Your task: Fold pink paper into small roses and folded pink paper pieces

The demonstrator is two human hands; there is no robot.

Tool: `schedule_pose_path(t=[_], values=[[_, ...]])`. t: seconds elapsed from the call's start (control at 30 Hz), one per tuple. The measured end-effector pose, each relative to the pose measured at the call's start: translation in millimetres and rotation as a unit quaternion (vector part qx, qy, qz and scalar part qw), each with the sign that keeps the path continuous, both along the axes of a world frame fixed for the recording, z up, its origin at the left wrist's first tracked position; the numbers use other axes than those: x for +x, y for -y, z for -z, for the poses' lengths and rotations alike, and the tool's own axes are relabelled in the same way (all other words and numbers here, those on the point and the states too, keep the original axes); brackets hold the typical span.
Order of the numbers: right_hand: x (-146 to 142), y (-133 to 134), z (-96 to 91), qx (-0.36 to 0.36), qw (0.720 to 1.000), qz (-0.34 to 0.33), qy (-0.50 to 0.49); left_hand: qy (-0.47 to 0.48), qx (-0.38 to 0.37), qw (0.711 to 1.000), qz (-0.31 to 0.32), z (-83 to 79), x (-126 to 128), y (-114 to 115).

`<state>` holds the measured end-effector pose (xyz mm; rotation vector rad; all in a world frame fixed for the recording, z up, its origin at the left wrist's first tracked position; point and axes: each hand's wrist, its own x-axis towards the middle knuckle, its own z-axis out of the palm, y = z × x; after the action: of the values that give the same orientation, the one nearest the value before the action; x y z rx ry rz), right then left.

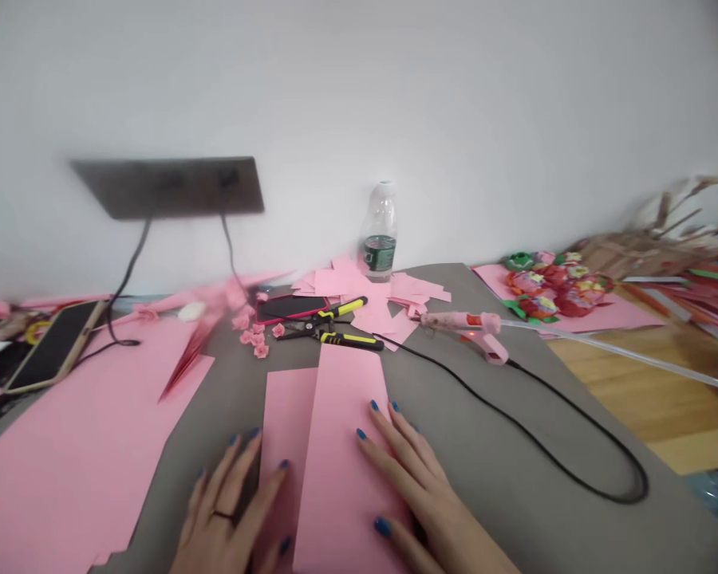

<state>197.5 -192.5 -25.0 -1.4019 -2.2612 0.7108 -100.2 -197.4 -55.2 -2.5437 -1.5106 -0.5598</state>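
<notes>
Two layers of pink paper lie in front of me: an upper panel (347, 446) on the right, overlapping a lower strip (287, 414) on the left. Whether they are one folded sheet, I cannot tell. My right hand (422, 486) rests on the upper panel's right side, fingers stretched and apart. At the lower strip's left edge is my left hand (233, 502), fingers spread, the index finger and thumb over the paper. Just beyond the paper are yellow-and-black pliers (329, 323) with open jaws, beside several small pink paper flowers (255, 339).
A pink glue gun (475, 327) with a black cord lies at right, a clear glue stick behind it. Small pink cut pieces (347, 281) surround a water bottle (381, 235). Large pink sheets (84, 446) and a phone (57, 343) are left; paper flowers (554, 287) stand far right.
</notes>
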Motion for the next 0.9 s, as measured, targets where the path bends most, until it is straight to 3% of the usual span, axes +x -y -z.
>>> schedule_pose_path(t=[0.07,0.13,0.37,0.63,0.9], values=[[-5,-6,-1.9,0.017,0.998,-0.038,0.045,-0.021,0.016,0.999,-0.039,7.2,-10,-7],[-13,-11,-5.5,0.032,0.994,-0.072,0.082,-0.048,0.027,0.998,-0.033,7.5,-10,-7],[-33,-20,-7.8,0.080,0.973,-0.153,0.152,-0.065,0.038,0.997,-0.020,-9.1,4,-3],[-35,-14,6.6,0.190,0.959,-0.115,0.174,-0.032,-0.004,0.999,-0.040,-12.9,5,3],[-38,-14,-1.0,0.200,0.957,-0.115,0.174,0.120,-0.017,0.990,-0.079,-6.7,4,5]])
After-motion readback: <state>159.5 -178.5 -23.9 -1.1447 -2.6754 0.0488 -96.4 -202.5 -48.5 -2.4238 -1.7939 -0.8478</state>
